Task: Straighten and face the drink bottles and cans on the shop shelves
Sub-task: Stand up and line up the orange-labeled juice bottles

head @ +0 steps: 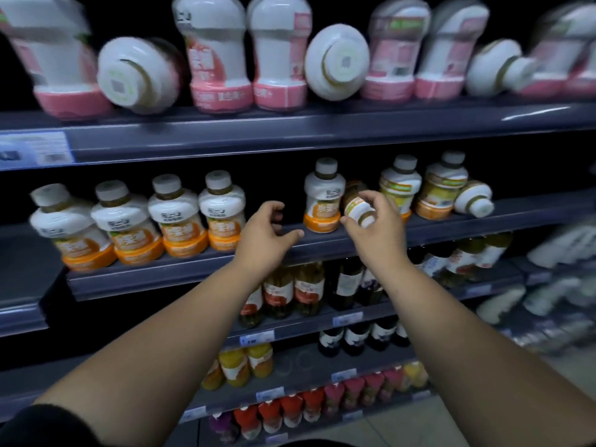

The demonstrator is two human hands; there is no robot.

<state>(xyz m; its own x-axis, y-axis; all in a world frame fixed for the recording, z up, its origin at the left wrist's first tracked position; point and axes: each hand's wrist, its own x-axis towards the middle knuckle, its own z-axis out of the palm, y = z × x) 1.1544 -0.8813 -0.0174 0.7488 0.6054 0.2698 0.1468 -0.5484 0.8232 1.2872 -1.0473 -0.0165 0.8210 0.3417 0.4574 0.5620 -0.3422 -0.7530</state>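
The tipped bottle [357, 210] lies just right of the upright orange-based bottle [322, 201], its long axis slanting cap-first toward the person, the right hand [377, 225] curled around it, while the left hand [266, 230] hovers loose-fingered and empty left of that upright bottle.

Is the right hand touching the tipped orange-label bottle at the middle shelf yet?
Touching. The head view shows the right hand with its fingers over and thumb under the tipped bottle, gripping it with no gap.
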